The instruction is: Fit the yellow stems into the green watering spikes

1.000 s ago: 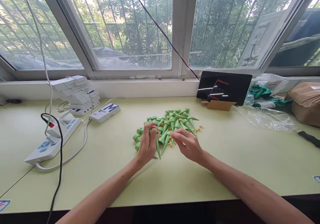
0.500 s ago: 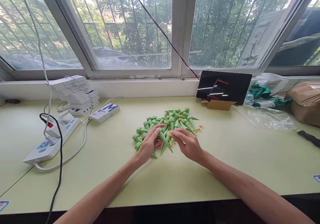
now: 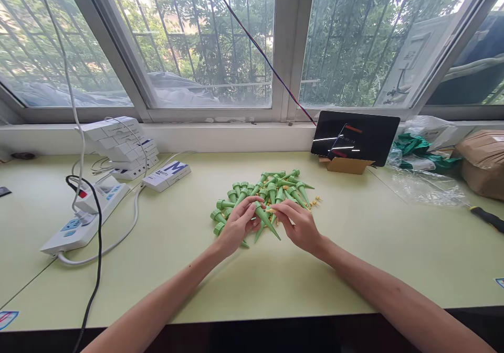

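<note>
The held green spike has swung over the last second, its tip turning from nearly 6 o'clock to about 5, and the left hand has drawn nearer the right hand. The left fingers are closed around the spike's capped end; the right, at its 3 o'clock, pinch a small yellow piece just beside it. Beyond, toward 12 o'clock, lies the pile of green spikes, yellow bits among them; a black tablet leans at its 2 o'clock.
</note>
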Demonstrator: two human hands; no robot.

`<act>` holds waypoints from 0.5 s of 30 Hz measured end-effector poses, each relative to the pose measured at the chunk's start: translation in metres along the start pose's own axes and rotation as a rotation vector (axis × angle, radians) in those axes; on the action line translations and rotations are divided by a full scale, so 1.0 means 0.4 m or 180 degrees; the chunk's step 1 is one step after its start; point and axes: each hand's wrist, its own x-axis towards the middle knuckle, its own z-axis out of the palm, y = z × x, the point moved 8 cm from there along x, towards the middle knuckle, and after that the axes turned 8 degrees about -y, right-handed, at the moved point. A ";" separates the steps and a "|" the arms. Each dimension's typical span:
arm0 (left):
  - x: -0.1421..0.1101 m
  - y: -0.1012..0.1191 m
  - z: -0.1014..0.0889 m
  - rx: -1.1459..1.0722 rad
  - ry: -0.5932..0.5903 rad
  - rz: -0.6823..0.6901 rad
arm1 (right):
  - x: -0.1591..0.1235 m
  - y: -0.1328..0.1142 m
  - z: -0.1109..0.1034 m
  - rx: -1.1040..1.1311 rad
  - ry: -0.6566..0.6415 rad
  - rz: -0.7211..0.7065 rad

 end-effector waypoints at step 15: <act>-0.005 0.007 0.008 0.0091 -0.0024 0.0095 | 0.002 0.004 0.009 0.0133 -0.0160 0.0030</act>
